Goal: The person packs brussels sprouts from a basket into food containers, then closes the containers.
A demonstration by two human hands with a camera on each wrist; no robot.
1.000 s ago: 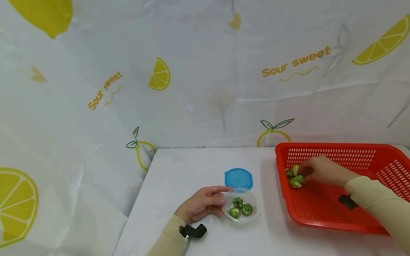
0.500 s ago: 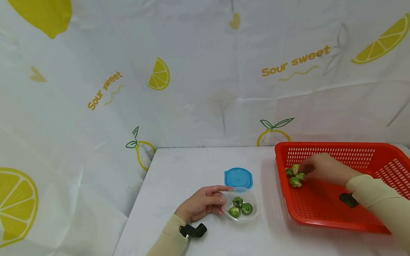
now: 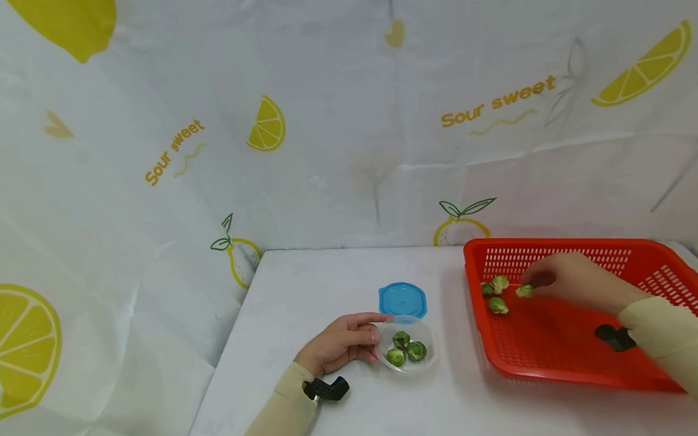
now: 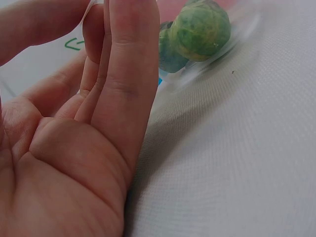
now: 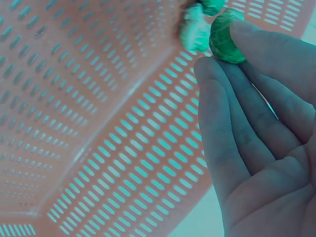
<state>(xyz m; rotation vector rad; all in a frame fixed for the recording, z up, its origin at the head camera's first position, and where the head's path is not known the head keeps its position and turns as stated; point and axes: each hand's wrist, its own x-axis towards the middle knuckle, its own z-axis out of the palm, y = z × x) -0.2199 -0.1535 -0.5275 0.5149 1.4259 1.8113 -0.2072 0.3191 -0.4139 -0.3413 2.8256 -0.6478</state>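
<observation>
My left hand point(image 3: 343, 344) grips the left rim of a small clear plastic bowl point(image 3: 432, 358) on the table. Inside the bowl lie three Brussels sprouts point(image 3: 416, 351); in the left wrist view, green sprouts point(image 4: 202, 29) show through its wall behind the fingers. Over in the red basket, my right hand point(image 3: 581, 280) pinches one Brussels sprout point(image 5: 224, 37) between thumb and fingertips. Three other sprouts point(image 3: 498, 305) sit grouped at the basket's left side, just left of that hand.
A blue lid point(image 3: 402, 300) lies flat right behind the bowl. The red slotted basket point(image 3: 565, 373) takes up the right of the white table point(image 3: 305, 281). A lemon-print cloth point(image 3: 344, 145) hangs behind the table.
One sprout has come away from the basket group, pinched in my right hand, which moved slightly right and up. My left hand keeps holding the bowl in place.
</observation>
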